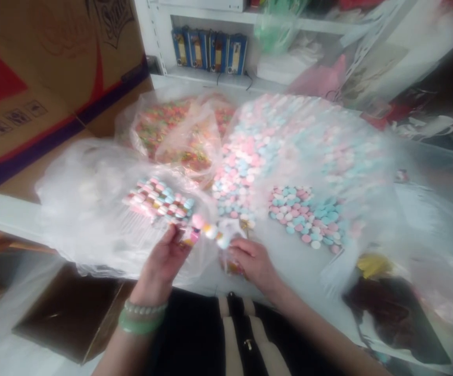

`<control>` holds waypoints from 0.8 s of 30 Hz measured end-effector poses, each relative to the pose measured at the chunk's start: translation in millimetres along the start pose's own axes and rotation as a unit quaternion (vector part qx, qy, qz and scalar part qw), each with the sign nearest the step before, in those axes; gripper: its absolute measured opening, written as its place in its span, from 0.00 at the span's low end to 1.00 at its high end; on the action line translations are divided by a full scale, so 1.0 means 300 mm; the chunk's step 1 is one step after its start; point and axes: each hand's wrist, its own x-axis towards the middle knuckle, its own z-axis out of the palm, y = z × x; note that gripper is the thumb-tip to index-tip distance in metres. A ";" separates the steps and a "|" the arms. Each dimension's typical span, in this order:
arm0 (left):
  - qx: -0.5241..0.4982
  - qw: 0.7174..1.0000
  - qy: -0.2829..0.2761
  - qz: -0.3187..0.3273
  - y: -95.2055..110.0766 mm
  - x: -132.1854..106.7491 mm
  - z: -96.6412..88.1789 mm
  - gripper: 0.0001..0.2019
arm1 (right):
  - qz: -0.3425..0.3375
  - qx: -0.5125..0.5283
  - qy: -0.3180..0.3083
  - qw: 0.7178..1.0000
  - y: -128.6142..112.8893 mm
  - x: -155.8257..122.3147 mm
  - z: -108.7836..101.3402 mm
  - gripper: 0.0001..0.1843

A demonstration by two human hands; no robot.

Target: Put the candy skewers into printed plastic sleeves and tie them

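The left hand [164, 263], half closed, pinches a short string of pink and yellow candies [192, 236] between its fingers. The right hand [253, 263], loosely curled, touches a small clear bag [231, 266], though its hold is too blurred to tell. Both lie just below the pastel candy pile [246, 172], with a row of candies [158, 201] left of it and a bag of multicoloured sweets [179, 136] behind it

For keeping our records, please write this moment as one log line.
left hand: holds pastel candies | right hand: touches small clear bag | nearby: loose pink and blue candies
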 end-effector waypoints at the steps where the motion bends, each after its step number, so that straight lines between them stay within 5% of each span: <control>1: -0.015 1.000 0.015 -0.004 0.014 0.001 0.003 0.12 | -0.021 -0.025 0.008 0.999 0.007 -0.013 -0.009 0.09; 12: -0.075 0.997 0.013 -0.009 0.038 -0.008 0.004 0.16 | -0.133 -0.198 0.064 0.969 0.051 -0.042 0.036 0.14; 19: -0.059 0.994 -0.031 0.082 0.001 -0.006 -0.001 0.10 | -0.250 -0.326 0.123 0.903 0.072 -0.061 0.045 0.15; 24: 0.042 0.986 -0.096 0.131 -0.049 0.000 -0.019 0.04 | -0.192 -0.271 0.090 0.939 0.095 -0.056 0.059 0.14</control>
